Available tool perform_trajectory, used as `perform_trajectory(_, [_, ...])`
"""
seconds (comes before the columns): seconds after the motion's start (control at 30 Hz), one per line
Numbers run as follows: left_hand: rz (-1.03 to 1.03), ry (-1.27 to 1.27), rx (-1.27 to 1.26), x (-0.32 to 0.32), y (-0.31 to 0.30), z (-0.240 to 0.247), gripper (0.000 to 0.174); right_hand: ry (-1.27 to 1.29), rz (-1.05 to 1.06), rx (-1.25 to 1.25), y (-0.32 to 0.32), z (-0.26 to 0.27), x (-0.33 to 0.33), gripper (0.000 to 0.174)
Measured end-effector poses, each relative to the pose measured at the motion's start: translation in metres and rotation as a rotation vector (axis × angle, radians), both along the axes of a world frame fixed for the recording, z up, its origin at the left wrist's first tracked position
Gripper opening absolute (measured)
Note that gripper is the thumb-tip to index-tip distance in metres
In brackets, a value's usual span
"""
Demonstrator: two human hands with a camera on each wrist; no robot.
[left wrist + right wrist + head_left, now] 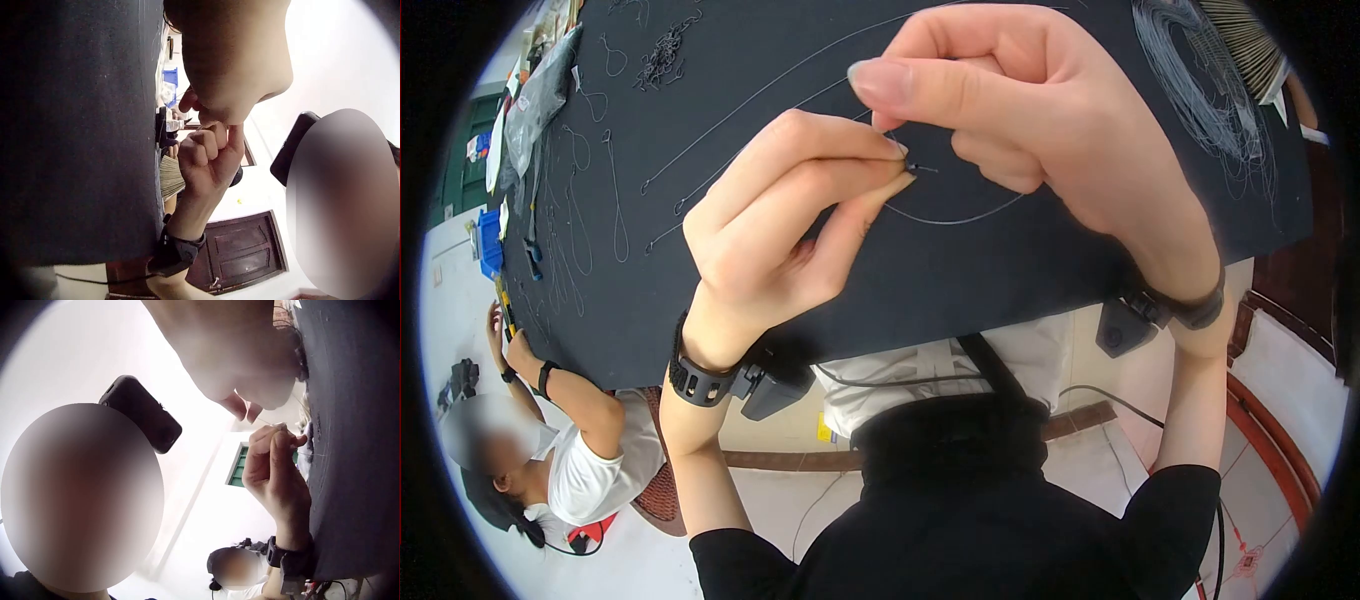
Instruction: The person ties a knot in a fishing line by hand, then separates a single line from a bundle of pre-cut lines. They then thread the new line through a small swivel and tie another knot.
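Note:
My left hand [750, 230] pinches a small dark piece [913, 168] and a thin line between thumb and fingertips. A short end sticks out past those fingertips. Above and to the right, my right hand [1040, 110] has its fingers curled, with thumb and forefinger pinching the line close to the left fingertips. Below both hands, a loop of the thin line [948, 222] sags between them. In the right wrist view, a stretch of line spans the gap between the right fingers and the left hand [278, 469]. Most of the small piece is hidden by the fingertips.
Several lines with small looped ends [678, 208] lie on the black tabletop [960, 290]. A heap of small dark metal pieces [665, 58] is at the back left. Line bundles [1200, 90] lie back right. Another person [590, 460] sits at the left.

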State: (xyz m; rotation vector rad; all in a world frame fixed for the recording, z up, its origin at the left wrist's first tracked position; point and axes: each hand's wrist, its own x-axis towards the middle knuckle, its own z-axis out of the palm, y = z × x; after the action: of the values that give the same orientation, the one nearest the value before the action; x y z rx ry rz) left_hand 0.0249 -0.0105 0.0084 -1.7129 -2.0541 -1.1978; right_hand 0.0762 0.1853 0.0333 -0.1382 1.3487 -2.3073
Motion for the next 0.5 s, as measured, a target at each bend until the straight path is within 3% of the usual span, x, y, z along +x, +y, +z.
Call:
perform_trajectory(0.1, [0.018, 0.006, 0.006, -0.001, 0.001, -0.001, 0.015, 0.1, -0.064, 0.11, -0.005, 0.001, 0.003, 0.02])
perform_trajectory(0.13, [0.025, 0.005, -0.002, -0.001, 0.001, -0.001, 0.015, 0.067, 0.039, 0.045, 0.008, 0.003, -0.002, 0.019])
perform_trajectory(0.2, [0.053, 0.011, 0.016, -0.003, 0.001, -0.003, 0.015, 0.105, 0.078, 0.23, 0.014, 0.004, -0.001, 0.02])
perform_trajectory(0.27, [0.078, 0.006, 0.03, -0.007, 0.0, -0.005, 0.015, 0.256, -0.052, 0.73, 0.005, 0.006, 0.012, 0.025])
perform_trajectory(0.3, [0.086, -0.007, 0.032, -0.007, 0.0, -0.007, 0.015, 0.292, 0.015, 0.803, 0.007, 0.009, 0.014, 0.025])
perform_trajectory(0.5, [0.113, -0.06, 0.018, -0.007, -0.002, -0.005, 0.014, 0.34, 0.042, 0.835, 0.003, 0.007, 0.01, 0.022])
